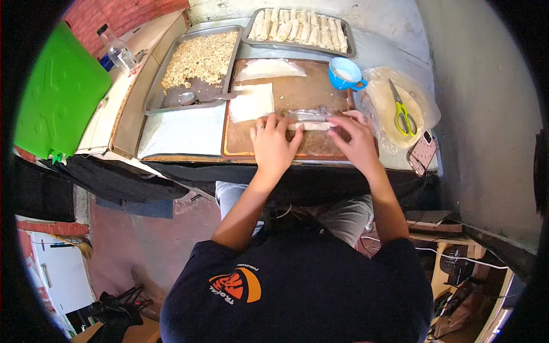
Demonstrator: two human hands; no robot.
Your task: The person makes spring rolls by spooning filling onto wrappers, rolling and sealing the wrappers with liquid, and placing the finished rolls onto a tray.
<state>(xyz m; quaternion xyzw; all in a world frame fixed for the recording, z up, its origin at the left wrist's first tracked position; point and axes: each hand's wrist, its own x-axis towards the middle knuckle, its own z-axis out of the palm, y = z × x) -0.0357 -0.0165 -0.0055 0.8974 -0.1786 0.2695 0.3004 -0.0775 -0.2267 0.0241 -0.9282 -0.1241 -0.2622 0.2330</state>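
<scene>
Green bin [63, 94] stands at the left, then a clear bottle [120, 54] and a tray [209, 90] of chopped filling, with a spoon [187, 98] lying in it. Thin wrappers [251, 104] lie flat on a brown board [317, 86]. The left hand [273, 137], fingers slightly spread, touches the left end of a pale roll [311, 126] near the board's front edge; the right hand [355, 139] curves thumb and fingers at its other end. How firmly either grips, I cannot tell. Beyond the right hand, scissors [405, 117] rest on bagged wrappers [377, 94], beside a phone [421, 154].
</scene>
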